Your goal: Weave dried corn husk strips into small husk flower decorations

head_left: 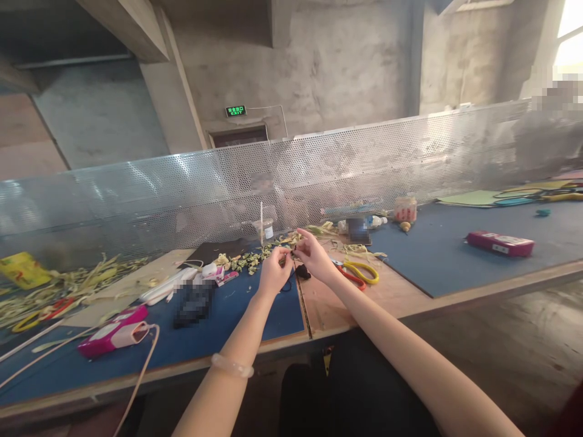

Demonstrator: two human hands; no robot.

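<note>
Above the middle of the workbench, my left hand (275, 267) and my right hand (313, 254) meet at the fingertips. Both pinch a small dark piece (293, 250), too small to name exactly. The right hand's index finger is raised and stretched out. Just below the hands lies a black clump (303, 272), with a thin dark loop of cord (286, 285) beside it. Scissors with red and yellow handles (362, 274) rest on the bench under my right forearm. Curled greenish dried pieces (250, 261) are heaped behind my left hand.
A perforated metal divider (310, 170) runs along the back. At left are a magenta power strip (107, 337) with a plugged-in cable, more scissors (43, 312) and dried strips (91, 276). A cup (263, 230), a jar (405, 209) and another magenta box (500, 243) stand farther back and right.
</note>
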